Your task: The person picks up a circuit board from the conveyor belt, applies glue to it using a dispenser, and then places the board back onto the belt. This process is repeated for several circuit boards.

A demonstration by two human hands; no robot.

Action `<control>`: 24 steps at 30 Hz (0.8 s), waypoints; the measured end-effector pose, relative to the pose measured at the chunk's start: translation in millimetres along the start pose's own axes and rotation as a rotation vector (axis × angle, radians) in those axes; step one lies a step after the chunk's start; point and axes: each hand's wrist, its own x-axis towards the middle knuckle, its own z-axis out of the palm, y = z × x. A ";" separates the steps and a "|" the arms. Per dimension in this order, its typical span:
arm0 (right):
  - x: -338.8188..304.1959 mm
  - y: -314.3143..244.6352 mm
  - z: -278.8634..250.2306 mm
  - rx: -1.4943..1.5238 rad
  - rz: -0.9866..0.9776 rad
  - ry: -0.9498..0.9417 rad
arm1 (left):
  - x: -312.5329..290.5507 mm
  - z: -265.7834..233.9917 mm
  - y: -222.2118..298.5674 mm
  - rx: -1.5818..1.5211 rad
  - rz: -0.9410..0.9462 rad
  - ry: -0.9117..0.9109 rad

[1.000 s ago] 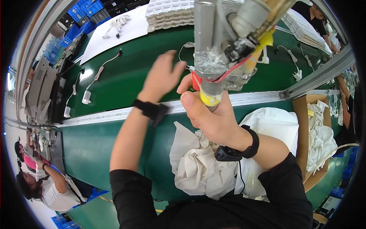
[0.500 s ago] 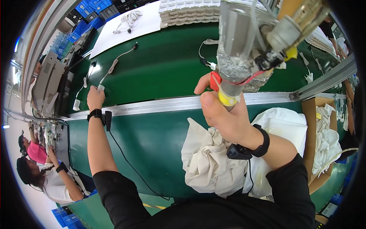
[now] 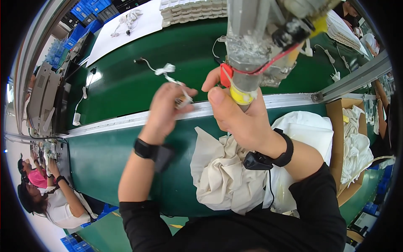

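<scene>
My left hand (image 3: 161, 107) is closed round the white block-shaped end of a corded plug (image 3: 185, 100), blurred by motion. The plug's cord, tied in a bundle (image 3: 166, 69), trails behind it over the green belt towards a dark connector at its far end. My right hand (image 3: 247, 119) is wrapped round the lower end of a hanging silver-grey tool (image 3: 260, 63), near its yellow-banded tip (image 3: 242, 95). A red tab (image 3: 226, 75) on the tool lies by my fingers. The tool hides part of the belt behind it.
A crumpled cream cloth (image 3: 222, 176) and a white bag (image 3: 306, 130) lie near my right arm. A cardboard box (image 3: 336, 147) of pale cloths stands at the right. Other corded plugs (image 3: 77, 118) rest on the belt beyond a metal rail (image 3: 126, 122). Stacked trays (image 3: 193, 12) stand at the back. Co-workers sit at the left.
My left hand has lifted the corded plug from the belt's left and carried it right, towards the tool. My right hand keeps its grip; the view has shifted slightly.
</scene>
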 end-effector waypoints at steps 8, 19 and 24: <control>8.1 2.9 -10.9 -0.074 -0.095 0.028 | -51.2 50.2 -73.7 -0.535 -0.292 -0.372; 11.4 7.1 -14.9 -0.132 -0.073 0.120 | -56.1 54.9 -77.8 -0.440 -0.234 -0.569; 10.4 11.6 -14.2 -0.145 -0.112 0.111 | -57.4 53.9 -77.0 -0.404 -0.206 -0.587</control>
